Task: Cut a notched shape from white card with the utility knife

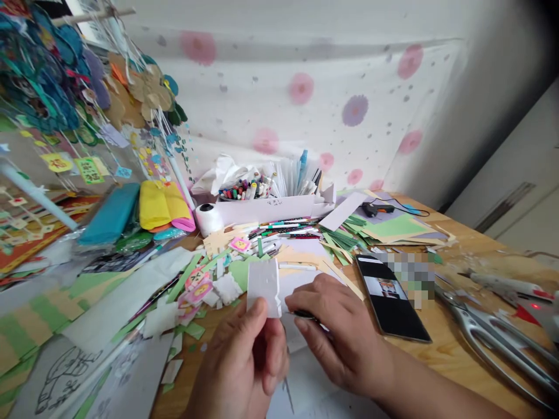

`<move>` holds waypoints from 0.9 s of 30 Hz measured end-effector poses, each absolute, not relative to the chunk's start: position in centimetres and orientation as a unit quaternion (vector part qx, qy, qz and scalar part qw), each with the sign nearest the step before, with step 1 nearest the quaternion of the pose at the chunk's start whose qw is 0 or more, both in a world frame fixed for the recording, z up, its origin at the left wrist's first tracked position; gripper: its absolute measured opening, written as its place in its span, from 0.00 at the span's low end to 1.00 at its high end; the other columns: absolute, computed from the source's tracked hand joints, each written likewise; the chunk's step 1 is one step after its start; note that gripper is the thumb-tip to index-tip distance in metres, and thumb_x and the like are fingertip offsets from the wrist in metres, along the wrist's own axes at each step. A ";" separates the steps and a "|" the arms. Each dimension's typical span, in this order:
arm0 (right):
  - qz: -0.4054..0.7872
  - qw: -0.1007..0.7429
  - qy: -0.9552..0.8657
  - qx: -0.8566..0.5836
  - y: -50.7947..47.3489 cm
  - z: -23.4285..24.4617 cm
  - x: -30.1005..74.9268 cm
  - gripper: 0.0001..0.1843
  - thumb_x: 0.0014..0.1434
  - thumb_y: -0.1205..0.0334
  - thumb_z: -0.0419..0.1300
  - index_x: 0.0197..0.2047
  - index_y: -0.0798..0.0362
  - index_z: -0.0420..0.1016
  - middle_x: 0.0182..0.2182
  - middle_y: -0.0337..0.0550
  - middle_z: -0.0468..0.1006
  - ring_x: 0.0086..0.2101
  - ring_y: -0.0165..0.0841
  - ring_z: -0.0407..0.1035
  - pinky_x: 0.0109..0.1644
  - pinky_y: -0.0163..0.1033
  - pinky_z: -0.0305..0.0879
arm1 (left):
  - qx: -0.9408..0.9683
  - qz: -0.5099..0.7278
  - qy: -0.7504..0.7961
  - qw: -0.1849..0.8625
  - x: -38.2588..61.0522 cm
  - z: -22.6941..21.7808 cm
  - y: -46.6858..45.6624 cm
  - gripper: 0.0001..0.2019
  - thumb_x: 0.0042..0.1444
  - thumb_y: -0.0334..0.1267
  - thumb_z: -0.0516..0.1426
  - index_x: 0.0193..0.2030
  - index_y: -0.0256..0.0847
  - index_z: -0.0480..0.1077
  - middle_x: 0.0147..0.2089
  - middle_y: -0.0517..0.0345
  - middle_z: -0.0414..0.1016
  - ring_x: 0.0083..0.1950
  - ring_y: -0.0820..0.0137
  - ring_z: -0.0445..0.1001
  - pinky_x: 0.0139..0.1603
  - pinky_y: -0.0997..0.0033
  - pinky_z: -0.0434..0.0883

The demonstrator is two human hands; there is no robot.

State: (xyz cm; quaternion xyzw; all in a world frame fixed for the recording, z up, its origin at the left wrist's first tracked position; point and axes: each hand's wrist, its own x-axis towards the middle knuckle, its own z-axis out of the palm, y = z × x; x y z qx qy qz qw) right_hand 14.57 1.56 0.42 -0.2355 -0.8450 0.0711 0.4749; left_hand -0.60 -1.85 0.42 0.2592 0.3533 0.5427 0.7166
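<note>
Left hand [244, 361] pinching white paper [264, 286], phone [391, 297] beside

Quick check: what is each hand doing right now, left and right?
Left hand: closed, pinching a small white paper piece upright.
Right hand: fingers curled over a thin dark tool, apparently gripping it; what the tool is cannot be told.

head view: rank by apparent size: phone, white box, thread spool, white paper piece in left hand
1. White box
2. Phone
3. Paper piece, though it sits nearest the camera
4. Spool
</note>
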 end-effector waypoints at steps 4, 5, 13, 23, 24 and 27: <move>0.008 0.450 -0.861 -0.238 1.7 0.0 14.2 0.11 0.61 0.70 0.50 0.47 0.57 0.67 0.33 0.47 0.77 0.29 0.35 0.67 0.34 0.41 0.62 | 0.275 0.545 0.352 0.709 -0.3 0.4 -2.0 0.25 0.56 0.51 0.58 0.13 0.40 0.62 0.11 0.66 0.58 0.15 0.78 0.48 0.20 0.74 0.51; -0.008 0.444 -0.864 -0.238 1.7 0.0 14.2 0.12 0.61 0.71 0.49 0.46 0.57 0.67 0.32 0.47 0.77 0.28 0.35 0.66 0.33 0.41 0.61 | 0.279 0.542 0.350 0.712 -0.4 0.4 -2.1 0.26 0.56 0.51 0.58 0.12 0.40 0.61 0.11 0.66 0.57 0.15 0.79 0.48 0.20 0.73 0.51; -0.093 0.425 -0.867 -0.242 1.5 0.1 14.2 0.12 0.60 0.73 0.48 0.45 0.57 0.67 0.30 0.48 0.78 0.28 0.36 0.65 0.32 0.41 0.59 | 0.240 0.493 0.322 0.772 -1.0 -0.2 -2.4 0.28 0.52 0.53 0.60 0.08 0.42 0.59 0.09 0.68 0.50 0.15 0.79 0.45 0.20 0.72 0.49; -0.116 0.439 -0.857 -0.245 1.9 -0.8 14.0 0.13 0.61 0.73 0.46 0.45 0.57 0.67 0.29 0.48 0.76 0.27 0.36 0.65 0.31 0.41 0.58 | 0.212 0.462 0.265 0.819 -0.9 0.3 -2.6 0.27 0.54 0.52 0.58 0.09 0.40 0.68 0.09 0.69 0.46 0.13 0.79 0.44 0.19 0.72 0.44; -0.119 0.443 -0.854 -0.247 2.0 -1.0 14.0 0.13 0.61 0.73 0.47 0.46 0.57 0.67 0.30 0.48 0.76 0.28 0.36 0.65 0.32 0.41 0.58 | 0.209 0.466 0.261 0.819 -0.8 0.3 -2.6 0.27 0.55 0.51 0.58 0.09 0.39 0.68 0.09 0.69 0.47 0.13 0.79 0.44 0.19 0.72 0.44; -0.128 0.460 -0.839 -0.260 2.0 -1.3 13.9 0.13 0.62 0.73 0.47 0.48 0.56 0.67 0.32 0.48 0.77 0.29 0.35 0.66 0.33 0.41 0.58 | 0.216 0.477 0.253 0.813 -0.7 0.1 -2.5 0.28 0.57 0.50 0.56 0.10 0.38 0.70 0.09 0.68 0.49 0.13 0.80 0.45 0.19 0.74 0.44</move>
